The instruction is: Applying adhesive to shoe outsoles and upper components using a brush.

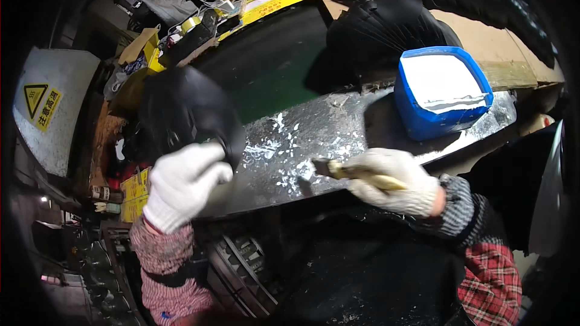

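At the far left of the frame a grey panel with a yellow warning sticker [42, 104] is seen, and below it, at lower left, yellow boxes [134, 192] are stacked in shadow. Left of centre, the left hand [181, 186], in a white knit glove with a pink-striped sleeve behind it, is recorded with its grip closed around the lower edge of a black rounded rubber piece [187, 115]; the piece is held up just above the left end of the counter [338, 127]. The counter, a dark metal surface running from lower left to upper right across the middle of the frame, is marked with white splashes [284, 145]. Right of centre, the right hand [396, 182], also gloved in white, with a grey cuff and red plaid sleeve, is noted with its grip pressed around a pale-handled brush [356, 172]; the dark brush head [321, 166] points left and lies against the near edge of the counter. At upper right a blue square tub [423, 122] filled with white paste [441, 78] stands on the counter, well apart from the brush. Behind the tub a black ribbed rubber mass [386, 30] is seen.
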`<action>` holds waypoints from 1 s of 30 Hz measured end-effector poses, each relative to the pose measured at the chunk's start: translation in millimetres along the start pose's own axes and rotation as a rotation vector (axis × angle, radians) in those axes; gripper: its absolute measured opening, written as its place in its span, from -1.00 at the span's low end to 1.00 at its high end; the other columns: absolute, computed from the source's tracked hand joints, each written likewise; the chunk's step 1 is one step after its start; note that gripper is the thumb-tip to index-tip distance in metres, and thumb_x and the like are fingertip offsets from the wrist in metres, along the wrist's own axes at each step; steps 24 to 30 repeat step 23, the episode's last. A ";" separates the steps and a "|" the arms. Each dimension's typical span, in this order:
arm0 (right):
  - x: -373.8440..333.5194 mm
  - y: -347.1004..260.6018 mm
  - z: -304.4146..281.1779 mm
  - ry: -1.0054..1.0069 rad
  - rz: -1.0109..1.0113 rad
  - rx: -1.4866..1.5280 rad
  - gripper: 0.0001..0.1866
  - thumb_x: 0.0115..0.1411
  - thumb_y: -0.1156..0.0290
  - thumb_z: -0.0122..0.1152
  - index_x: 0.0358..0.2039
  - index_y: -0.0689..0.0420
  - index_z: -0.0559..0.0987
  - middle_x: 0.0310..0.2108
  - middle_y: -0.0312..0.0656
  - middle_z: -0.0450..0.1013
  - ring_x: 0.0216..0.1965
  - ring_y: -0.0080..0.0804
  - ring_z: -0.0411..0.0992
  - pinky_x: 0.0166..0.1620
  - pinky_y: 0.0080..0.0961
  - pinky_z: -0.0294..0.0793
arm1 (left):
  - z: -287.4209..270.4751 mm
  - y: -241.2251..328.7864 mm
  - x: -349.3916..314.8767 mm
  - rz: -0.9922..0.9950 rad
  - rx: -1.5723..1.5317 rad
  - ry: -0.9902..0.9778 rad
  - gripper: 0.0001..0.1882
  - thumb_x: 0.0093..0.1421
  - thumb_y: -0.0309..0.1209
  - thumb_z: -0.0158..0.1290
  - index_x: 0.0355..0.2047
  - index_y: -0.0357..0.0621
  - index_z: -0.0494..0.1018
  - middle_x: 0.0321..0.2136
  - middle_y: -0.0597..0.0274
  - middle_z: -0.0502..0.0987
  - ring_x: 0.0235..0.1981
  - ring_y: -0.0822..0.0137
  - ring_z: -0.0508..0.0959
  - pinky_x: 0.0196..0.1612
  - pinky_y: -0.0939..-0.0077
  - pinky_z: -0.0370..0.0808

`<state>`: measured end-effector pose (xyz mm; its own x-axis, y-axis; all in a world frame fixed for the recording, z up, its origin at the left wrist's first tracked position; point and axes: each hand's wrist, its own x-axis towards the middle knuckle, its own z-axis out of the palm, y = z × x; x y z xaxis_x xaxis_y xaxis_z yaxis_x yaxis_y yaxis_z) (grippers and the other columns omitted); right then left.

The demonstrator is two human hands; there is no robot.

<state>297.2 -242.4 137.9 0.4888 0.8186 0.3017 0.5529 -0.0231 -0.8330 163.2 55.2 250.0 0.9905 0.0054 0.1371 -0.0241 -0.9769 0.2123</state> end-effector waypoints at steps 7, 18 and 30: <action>28.4 7.4 23.2 -0.037 0.202 -0.038 -0.74 0.19 0.40 0.26 -0.12 0.21 0.58 -0.29 -0.02 0.59 -0.27 -0.23 0.61 -0.19 -0.41 0.60 | 43.1 -56.6 -81.1 -0.285 -0.248 -0.043 -0.76 0.10 -0.32 0.22 -0.23 -0.12 0.59 -0.40 0.12 0.60 -0.36 0.14 0.62 -0.21 0.41 0.55; -12.1 -20.8 -8.7 0.148 0.114 -0.173 -0.75 0.16 0.49 0.22 -0.12 0.21 0.57 -0.30 -0.10 0.55 -0.27 -0.25 0.55 -0.16 -0.41 0.54 | 61.1 -103.2 -72.3 -0.429 -0.182 0.177 -0.55 0.18 -0.35 0.15 0.11 -0.08 0.44 -0.01 -0.08 0.52 -0.08 0.03 0.59 -0.01 0.27 0.50; -49.3 -29.0 -100.2 0.784 0.213 -0.216 -0.72 0.31 0.41 0.16 -0.05 0.33 0.55 -0.17 -0.03 0.56 -0.25 -0.37 0.56 -0.13 -0.61 0.54 | 103.0 -160.8 -124.0 -0.516 -0.573 0.309 -0.32 0.22 -0.34 0.20 0.30 -0.13 0.20 0.11 -0.17 0.41 0.00 0.00 0.55 0.08 0.49 0.48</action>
